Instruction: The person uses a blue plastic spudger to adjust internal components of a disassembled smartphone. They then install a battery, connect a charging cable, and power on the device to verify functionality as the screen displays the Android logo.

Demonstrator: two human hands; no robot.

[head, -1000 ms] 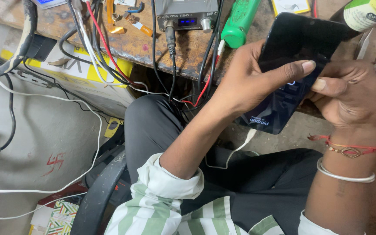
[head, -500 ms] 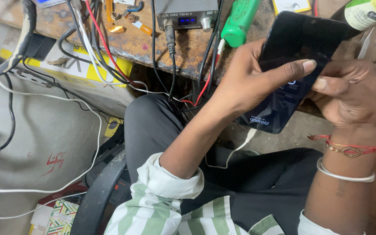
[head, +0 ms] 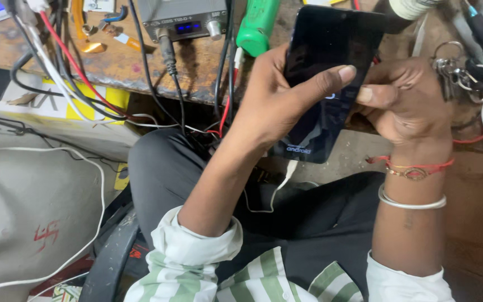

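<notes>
The person holds a black smartphone in both hands above the lap, in front of the near edge of the wooden bench. The left hand wraps around the phone's left edge from behind, fingers curled closed on it, and its thumb lies stretched across the dark screen. The right hand closes on the phone's right edge, fingers folded behind it, with its thumb tip pressed against the side of the screen just beside the left thumb's tip. The phone stands tilted, its top end leaning toward the bench, its bottom end pointing down at the lap. The screen is mostly dark, with small pale lettering near the bottom. A white cable is plugged into the phone's bottom end and hangs down over the dark trousers.

On the right wrist sit a red thread bracelet and a silver bangle. On the bench, beyond the hands, stands a grey power-supply box with a blue display, a green tool just right of it, and a tangle of red, black and white wires to the left. A bunch of keys lies on the bench just right of the right hand.
</notes>
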